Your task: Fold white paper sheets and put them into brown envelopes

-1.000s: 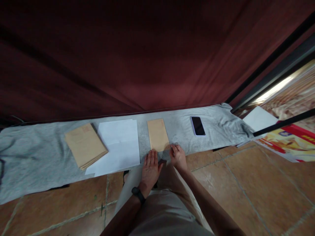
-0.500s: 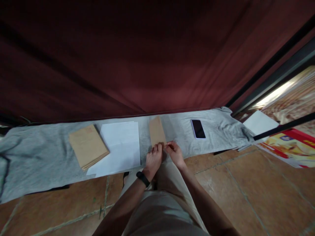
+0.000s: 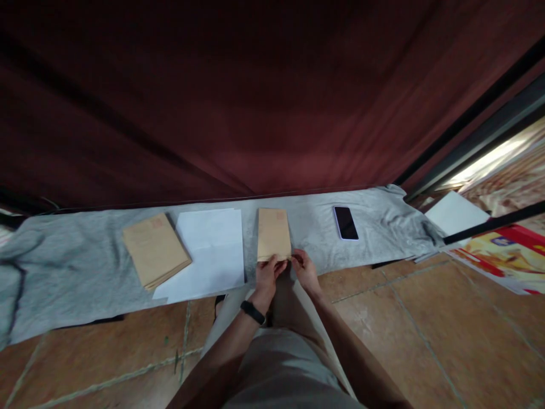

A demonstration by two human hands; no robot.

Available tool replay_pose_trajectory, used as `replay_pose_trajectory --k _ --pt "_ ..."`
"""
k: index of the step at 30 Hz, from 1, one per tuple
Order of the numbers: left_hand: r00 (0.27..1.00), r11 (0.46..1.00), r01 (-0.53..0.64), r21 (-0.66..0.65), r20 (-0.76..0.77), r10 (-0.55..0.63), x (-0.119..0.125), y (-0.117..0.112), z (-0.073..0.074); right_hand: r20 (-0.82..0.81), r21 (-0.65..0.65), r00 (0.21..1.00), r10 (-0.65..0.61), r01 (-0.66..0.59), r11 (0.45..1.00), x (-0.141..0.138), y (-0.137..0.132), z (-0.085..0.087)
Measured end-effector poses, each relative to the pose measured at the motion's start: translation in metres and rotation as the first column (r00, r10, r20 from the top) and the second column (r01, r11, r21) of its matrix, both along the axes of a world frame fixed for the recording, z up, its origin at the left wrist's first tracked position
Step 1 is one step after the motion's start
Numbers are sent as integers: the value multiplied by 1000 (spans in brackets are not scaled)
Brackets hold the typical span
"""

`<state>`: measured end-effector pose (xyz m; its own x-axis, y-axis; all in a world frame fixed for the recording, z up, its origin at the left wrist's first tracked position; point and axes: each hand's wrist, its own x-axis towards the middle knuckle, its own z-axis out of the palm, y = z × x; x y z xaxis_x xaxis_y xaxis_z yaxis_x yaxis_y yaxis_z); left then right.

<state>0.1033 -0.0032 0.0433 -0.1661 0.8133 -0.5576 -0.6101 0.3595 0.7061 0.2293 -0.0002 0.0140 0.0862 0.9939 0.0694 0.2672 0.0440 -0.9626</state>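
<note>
"What is lying at the left?"
"A slanted stack of tan paper envelopes (image 3: 156, 250) is resting on the grey cloth (image 3: 80, 255) covering the worktop, and is overlapping some flat white paper sheets (image 3: 215, 250)."

"And in the middle?"
"A single tan rectangular envelope (image 3: 273, 232) with a small reddish mark is lying just right of the sheets. The left hand (image 3: 266, 279), below a black wristband (image 3: 252, 312), is pinching its near edge."

"What is the right hand (image 3: 305, 274) doing?"
"Its curled fingers are touching the envelope's near right corner; I cannot tell whether they are gripping it."

"Farther right?"
"A dark-screened phone with a pale purple edge (image 3: 346, 222) is lying apart from the hands."
</note>
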Motion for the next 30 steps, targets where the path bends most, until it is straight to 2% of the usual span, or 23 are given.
replay_pose_trajectory --k 3,5,8,10,12,13,14,15,17,19,20,22,30 --pt "993 991 119 -67 21 -118 1 -5 0 205 89 978 -38 20 996 2 -2 1" --pt "976 972 216 -90 12 -216 -1 -11 0 365 164 928 -72 12 986 4 -4 3" --pt "918 943 329 -49 -218 -331 -8 -28 -1 519 237 854 -44 -94 967 8 -13 2" --pt "830 928 371 23 -455 -321 -13 -41 -3 580 252 815 25 -208 945 10 -23 -2" --pt "647 876 466 129 -725 -237 -18 -52 -4 641 245 760 110 -338 909 11 -32 -8" --pt "508 825 544 154 -843 -178 -20 -56 -4 674 231 724 149 -397 888 11 -36 -10" --pt "335 764 630 140 -937 -104 -21 -59 -5 705 212 687 179 -445 870 10 -39 -12" --pt "158 711 697 87 -987 -33 -23 -60 -7 732 189 651 201 -477 858 10 -42 -14" --pt "-118 659 750 -57 -992 48 -24 -60 -11 772 144 596 221 -502 853 9 -44 -16" --pt "-283 645 747 -161 -955 89 -25 -59 -15 791 114 568 228 -502 857 8 -44 -17" --pt "-326 640 744 -190 -940 100 -26 -58 -16 794 105 563 231 -501 859 8 -44 -18" --pt "-364 638 738 -218 -925 105 -27 -57 -18 791 94 562 239 -499 862 7 -43 -18" --pt "-402 670 699 -250 -912 79 -28 -58 -16 783 88 587 205 -430 898 12 -41 -11"
